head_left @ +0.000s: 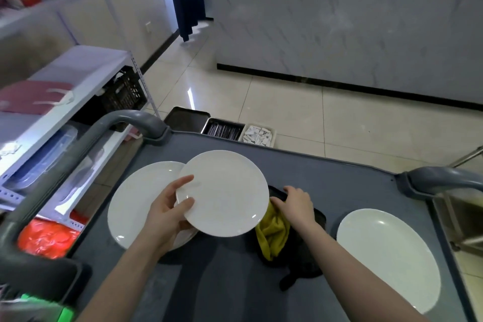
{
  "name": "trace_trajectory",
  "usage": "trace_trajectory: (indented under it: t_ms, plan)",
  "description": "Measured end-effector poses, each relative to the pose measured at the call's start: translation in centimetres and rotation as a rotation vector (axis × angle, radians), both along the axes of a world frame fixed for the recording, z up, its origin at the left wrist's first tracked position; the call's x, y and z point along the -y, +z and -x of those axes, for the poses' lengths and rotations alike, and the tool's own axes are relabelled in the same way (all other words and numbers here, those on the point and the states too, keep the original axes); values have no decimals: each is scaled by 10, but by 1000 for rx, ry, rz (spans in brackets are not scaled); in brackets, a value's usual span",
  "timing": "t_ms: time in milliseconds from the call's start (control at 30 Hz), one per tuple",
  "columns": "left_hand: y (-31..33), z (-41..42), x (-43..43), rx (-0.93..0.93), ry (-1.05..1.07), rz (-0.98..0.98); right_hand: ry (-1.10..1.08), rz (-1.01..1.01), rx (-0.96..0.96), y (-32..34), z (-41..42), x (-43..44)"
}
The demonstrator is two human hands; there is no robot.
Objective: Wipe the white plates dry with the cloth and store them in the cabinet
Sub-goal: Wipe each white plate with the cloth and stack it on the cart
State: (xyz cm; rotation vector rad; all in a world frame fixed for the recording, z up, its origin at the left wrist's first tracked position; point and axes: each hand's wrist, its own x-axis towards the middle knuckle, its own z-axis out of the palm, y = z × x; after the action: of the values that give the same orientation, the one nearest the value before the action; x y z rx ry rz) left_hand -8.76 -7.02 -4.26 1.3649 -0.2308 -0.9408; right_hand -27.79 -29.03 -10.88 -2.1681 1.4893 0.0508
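Overhead, glossy round white plate [224, 193]

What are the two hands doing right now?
Left hand: closed on the rim of a white plate, holding it up.
Right hand: gripping the yellow cloth.

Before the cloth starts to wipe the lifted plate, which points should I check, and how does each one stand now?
1. Left hand grips the lifted plate at its rim: ok.
2. Right hand is on the yellow cloth: ok.
3. Cloth touches the plate face: not ok, it hangs beside the edge.
4. Lifted plate is clear of the left plate: cannot tell, they overlap in the view.
5. Right plate lies flat on the cart, out of the way: ok.
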Motion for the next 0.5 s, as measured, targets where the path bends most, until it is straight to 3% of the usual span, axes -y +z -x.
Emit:
trace_trajectory:
  t_ms: [267,500]
  plan:
    - [4,4,-7,-11,4,6,-184,-307,384,22,1,-6]
    - [16,12,-3,-50,6,68,-227,-180,937,82,35,-18]
